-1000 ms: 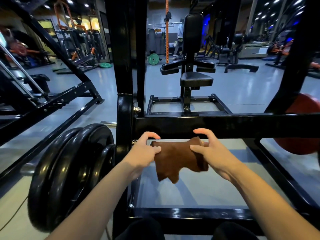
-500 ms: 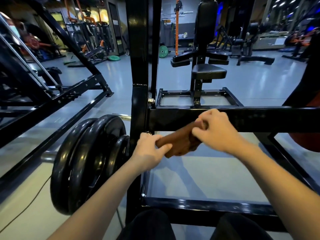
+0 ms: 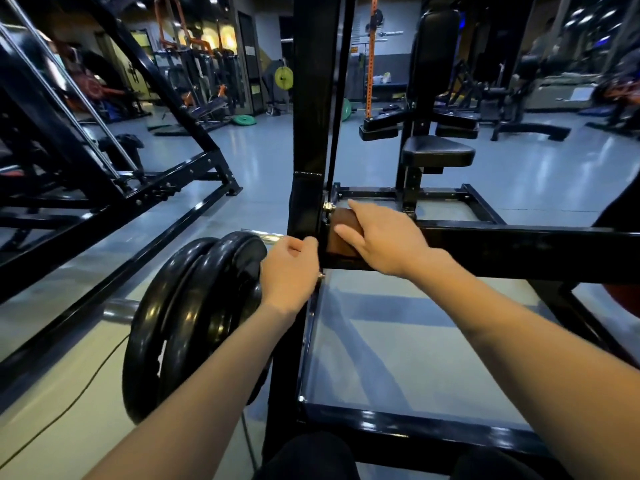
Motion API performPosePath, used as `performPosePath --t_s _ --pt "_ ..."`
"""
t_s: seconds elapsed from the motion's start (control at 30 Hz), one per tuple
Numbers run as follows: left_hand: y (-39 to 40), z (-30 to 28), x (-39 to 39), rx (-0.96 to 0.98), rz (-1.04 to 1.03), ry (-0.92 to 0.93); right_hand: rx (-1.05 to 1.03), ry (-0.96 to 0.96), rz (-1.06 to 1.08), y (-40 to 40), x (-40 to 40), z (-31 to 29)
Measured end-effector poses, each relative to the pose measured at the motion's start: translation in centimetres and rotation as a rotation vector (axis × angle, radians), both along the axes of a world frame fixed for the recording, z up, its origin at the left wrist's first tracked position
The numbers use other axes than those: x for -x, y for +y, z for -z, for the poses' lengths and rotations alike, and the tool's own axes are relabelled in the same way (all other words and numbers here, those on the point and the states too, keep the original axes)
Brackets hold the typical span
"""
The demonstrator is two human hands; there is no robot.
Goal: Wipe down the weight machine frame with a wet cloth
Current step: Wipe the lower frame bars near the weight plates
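Both hands at the frame [image 3: 519, 247]: right hand [image 3: 388, 240] flat on brown cloth [image 3: 343, 233], left hand's [image 3: 289, 271] grip around the upright [image 3: 308, 98]

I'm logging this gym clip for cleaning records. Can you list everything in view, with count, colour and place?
cloth: one, brown, pressed on the crossbar's left end
crossbar: one, black, horizontal, centre to right
upright: one, black, centre, joined to the crossbar
plates: at least two, black, on a chrome peg left of the upright
seat: one, black, behind the crossbar
green plate: one, on the floor, far left
yellow plate: one, background, upright
floor: grey, glossy
left hand: grip around the upright
right hand: flat on the cloth
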State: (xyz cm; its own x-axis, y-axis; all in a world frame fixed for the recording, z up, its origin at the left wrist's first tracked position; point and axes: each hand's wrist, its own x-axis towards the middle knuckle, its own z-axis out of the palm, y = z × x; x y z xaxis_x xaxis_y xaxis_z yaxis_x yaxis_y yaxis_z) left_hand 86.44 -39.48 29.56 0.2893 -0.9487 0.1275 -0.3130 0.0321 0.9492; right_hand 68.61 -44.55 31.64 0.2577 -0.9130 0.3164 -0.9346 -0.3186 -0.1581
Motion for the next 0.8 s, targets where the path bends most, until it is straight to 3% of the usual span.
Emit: performPosePath --t_s 0.07,0.13,0.23,0.33,0.43,0.5,0.67,0.8 --pt "-0.5 -0.4 -1.1 0.177 -0.106 -0.109 -0.034 0.079 -0.018 -0.2 1.1 -0.9" --pt "-2.1 -1.3 -1.7 0.249 -0.117 -0.07 -0.106 0.15 -0.004 -0.4 2.1 -2.6" --pt "-6.0 -2.5 -1.0 0.093 -0.081 0.136 -0.224 0.201 0.014 -1.1 2.5 -3.9" --pt "-9.0 -1.9 -0.8 -0.096 0.11 0.358 -0.441 0.115 -0.053 -2.8 0.5 -4.6" --pt "-10.4 -0.7 -1.2 -0.087 0.175 0.346 -0.516 0.071 -0.078 -4.5 -2.4 -4.6" --pt "-9.5 -1.0 -1.1 -0.07 0.158 0.365 -0.459 0.109 -0.051 -4.9 -3.5 -3.9" --pt "-9.0 -1.0 -0.6 -0.068 0.134 0.374 0.014 0.205 -0.032 -0.2 0.9 -0.4" --pt "-8.9 -1.2 -0.6 -0.061 0.149 0.368 0.064 0.164 0.062 1.6 5.7 0.8"
